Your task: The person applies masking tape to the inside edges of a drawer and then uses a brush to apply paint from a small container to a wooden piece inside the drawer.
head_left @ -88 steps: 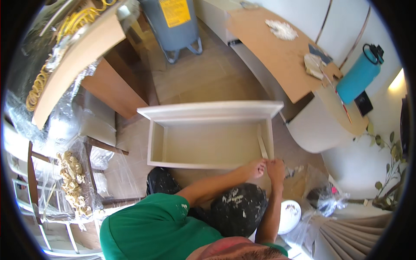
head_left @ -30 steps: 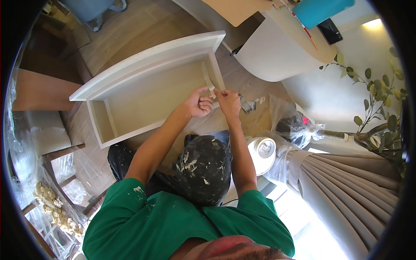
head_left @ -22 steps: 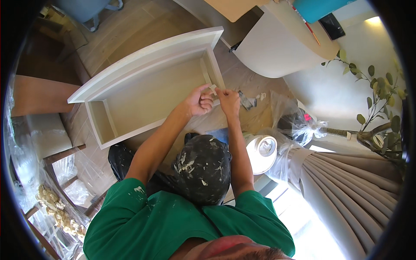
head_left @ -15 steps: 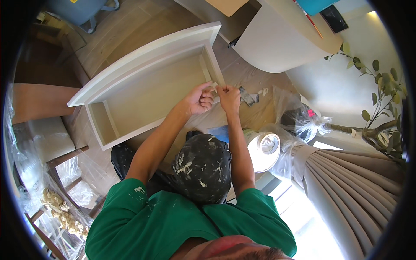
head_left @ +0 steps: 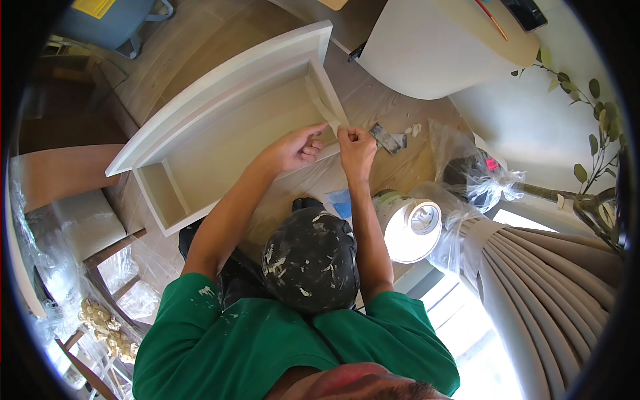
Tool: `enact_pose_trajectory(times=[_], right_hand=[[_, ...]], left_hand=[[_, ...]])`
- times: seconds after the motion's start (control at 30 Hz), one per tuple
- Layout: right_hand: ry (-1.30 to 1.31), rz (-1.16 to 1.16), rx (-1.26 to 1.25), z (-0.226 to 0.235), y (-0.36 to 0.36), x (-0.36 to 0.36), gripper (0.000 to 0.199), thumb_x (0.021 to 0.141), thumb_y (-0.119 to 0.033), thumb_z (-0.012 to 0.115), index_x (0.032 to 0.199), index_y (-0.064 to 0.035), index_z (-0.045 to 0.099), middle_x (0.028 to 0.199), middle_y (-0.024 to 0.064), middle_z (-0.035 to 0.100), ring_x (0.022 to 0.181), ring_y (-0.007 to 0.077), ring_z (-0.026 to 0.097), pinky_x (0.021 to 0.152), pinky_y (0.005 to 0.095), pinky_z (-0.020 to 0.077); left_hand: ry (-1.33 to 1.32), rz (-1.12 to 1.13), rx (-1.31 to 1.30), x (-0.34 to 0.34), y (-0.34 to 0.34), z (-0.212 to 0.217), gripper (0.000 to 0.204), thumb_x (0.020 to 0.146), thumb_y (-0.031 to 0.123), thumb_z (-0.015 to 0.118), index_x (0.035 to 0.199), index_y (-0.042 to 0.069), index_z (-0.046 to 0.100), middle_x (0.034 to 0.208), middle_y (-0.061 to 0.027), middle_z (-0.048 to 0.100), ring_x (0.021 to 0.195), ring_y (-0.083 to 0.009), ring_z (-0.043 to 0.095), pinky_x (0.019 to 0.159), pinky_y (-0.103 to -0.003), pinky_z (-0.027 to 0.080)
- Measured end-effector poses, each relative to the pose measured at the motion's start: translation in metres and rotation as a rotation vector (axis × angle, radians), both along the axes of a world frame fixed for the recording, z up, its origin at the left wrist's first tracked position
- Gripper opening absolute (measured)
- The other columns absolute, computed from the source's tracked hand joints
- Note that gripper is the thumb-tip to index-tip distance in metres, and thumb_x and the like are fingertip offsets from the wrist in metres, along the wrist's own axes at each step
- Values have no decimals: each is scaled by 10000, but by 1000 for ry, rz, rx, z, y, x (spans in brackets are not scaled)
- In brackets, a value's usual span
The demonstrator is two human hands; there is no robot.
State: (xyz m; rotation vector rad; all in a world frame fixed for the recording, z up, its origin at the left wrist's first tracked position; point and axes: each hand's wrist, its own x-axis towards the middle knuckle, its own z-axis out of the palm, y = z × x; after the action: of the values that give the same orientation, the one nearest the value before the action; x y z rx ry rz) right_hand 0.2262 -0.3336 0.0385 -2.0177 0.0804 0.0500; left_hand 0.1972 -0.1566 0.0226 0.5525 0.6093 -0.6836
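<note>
A cream drawer (head_left: 233,123) with a bowed front lies ahead of me, angled up to the right. Along the inside of its right wall runs a loose pale strip of masking tape (head_left: 321,101), lifted off the wood in part. At the drawer's near right corner my right hand (head_left: 358,150) pinches the near end of this strip between thumb and fingers. Just left of it, my left hand (head_left: 293,148) hovers over the drawer's near edge, index finger stretched toward the tape and the other fingers loosely bent. Nothing shows in the left hand's grasp.
Grey scraps (head_left: 387,139) lie on the wood floor beyond my right hand. By my right forearm stands a white bucket (head_left: 413,230). A rounded cream desk (head_left: 440,53) is at the upper right, a plastic-wrapped plant pot (head_left: 467,170) and a curtain (head_left: 540,293) to the right, wrapped furniture (head_left: 87,223) left.
More of the tape strip now stands loose from the drawer's right wall. My left hand has moved slightly left, away from the right hand. The view has shifted a little.
</note>
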Motion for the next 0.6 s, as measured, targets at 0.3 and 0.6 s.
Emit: enact_pose_trajectory(times=[0.3,0.6], right_hand=[[18,92,-9,17,5,1,277,889,-273,786,841,-2,750,689,133,672,608,281,654,613,403,503],[51,142,-53,11,1,-12,285,904,-255,787,901,29,769,671,113,666,597,195,623,598,357,493]], left_hand=[[42,248,110,17,-3,-41,248,1014,316,704,1041,75,650,872,-25,672,810,-133,672,689,-274,572],[57,205,244,31,-6,-71,141,1001,260,729,942,145,673,839,36,644,723,-111,600,646,-257,521]])
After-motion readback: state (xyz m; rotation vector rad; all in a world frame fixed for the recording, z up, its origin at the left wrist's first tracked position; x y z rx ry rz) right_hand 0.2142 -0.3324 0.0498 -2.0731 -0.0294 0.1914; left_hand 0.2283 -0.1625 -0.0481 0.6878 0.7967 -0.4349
